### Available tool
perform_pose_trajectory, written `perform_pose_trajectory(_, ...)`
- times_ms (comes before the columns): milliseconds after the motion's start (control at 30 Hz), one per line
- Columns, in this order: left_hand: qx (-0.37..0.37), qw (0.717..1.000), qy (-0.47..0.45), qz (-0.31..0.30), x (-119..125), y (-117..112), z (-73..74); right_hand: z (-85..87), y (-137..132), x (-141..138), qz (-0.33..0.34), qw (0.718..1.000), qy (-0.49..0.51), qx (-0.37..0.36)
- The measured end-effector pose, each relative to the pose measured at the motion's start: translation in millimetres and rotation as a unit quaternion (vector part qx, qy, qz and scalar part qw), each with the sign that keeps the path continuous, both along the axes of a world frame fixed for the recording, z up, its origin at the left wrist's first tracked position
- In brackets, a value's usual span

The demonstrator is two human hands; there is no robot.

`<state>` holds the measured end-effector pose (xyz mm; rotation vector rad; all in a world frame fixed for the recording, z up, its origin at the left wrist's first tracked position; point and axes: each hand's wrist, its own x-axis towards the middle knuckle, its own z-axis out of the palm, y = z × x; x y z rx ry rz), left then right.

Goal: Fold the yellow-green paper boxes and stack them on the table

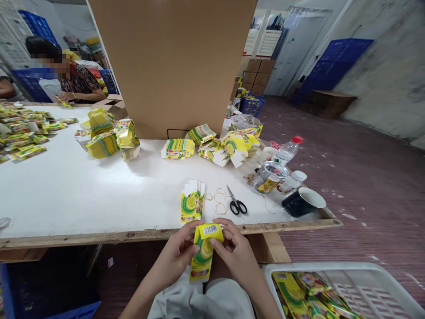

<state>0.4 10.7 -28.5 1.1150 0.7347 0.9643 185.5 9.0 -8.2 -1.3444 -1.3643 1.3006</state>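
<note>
A yellow-green printed carton (203,257) is held between both hands over my lap, just off the table's front edge. My left hand (177,250) grips its left side, thumb on the front face. My right hand (234,243) pinches the upper right, its thumb below a flap with a barcode. Just beyond them on the table lies a small stack of flat cartons (190,206) of the same print. Rubber bands (220,208) and black-handled scissors (237,206) rest to the right of that stack.
Bundled cartons (177,148) stand along a tall cardboard sheet (172,62). A mug (299,204), a jar (268,179) and bottles (288,153) crowd the table's right edge. A white basket (335,266) with filled packs sits lower right. Another person (83,82) works at far left.
</note>
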Motion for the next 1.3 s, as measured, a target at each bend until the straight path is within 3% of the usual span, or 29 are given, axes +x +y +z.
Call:
perform_pose_trajectory(333, -0.037, 0.999, -0.030, 0.007, 4.8, 0.0, 8.7, -4.7, 0.1, -10.4, -0.014, 0.999, -0.044, 0.004)
perform_pose_trajectory(567, -0.046, 0.999, -0.010, 0.010, 5.2, 0.7, 4.4, 2.4, 1.1, 2.7, 0.026, 1.000, 0.012, -0.001)
perform_pose_trajectory(733, -0.022, 1.000, -0.016, -0.002, 4.6, 0.6, 8.1, -2.1, 3.2, -0.6, -0.018, 0.997, -0.058, 0.047)
perform_pose_trajectory(867, -0.064, 0.998, -0.022, 0.009, 3.8, 2.2, 10.1, -7.0, 0.8, -6.1, -0.030, 0.990, -0.111, 0.082)
perform_pose_trajectory(967, -0.099, 0.995, -0.024, 0.021, 5.2, 4.0, 8.3, -10.3, -0.9, -8.3, -0.025, 0.989, -0.114, 0.093)
perform_pose_trajectory(1100, -0.101, 0.995, -0.024, 0.004, 13.0, 6.2, 5.4, -10.5, -0.4, -9.4, -0.089, 0.983, -0.106, 0.124)
perform_pose_trajectory(1167, -0.081, 0.997, -0.020, 0.004, 16.3, 4.9, 9.1, -7.2, -4.5, 0.8, -0.085, 0.984, -0.092, 0.130)
perform_pose_trajectory(1233, -0.051, 0.998, -0.020, 0.027, 15.8, -0.1, 18.5, -1.6, -15.5, 27.6, -0.092, 0.976, -0.138, 0.141)
perform_pose_trajectory(1300, -0.037, 0.998, -0.046, 0.029, 11.5, -9.3, 31.4, 4.8, -31.9, 69.7, -0.157, 0.931, -0.284, 0.167)
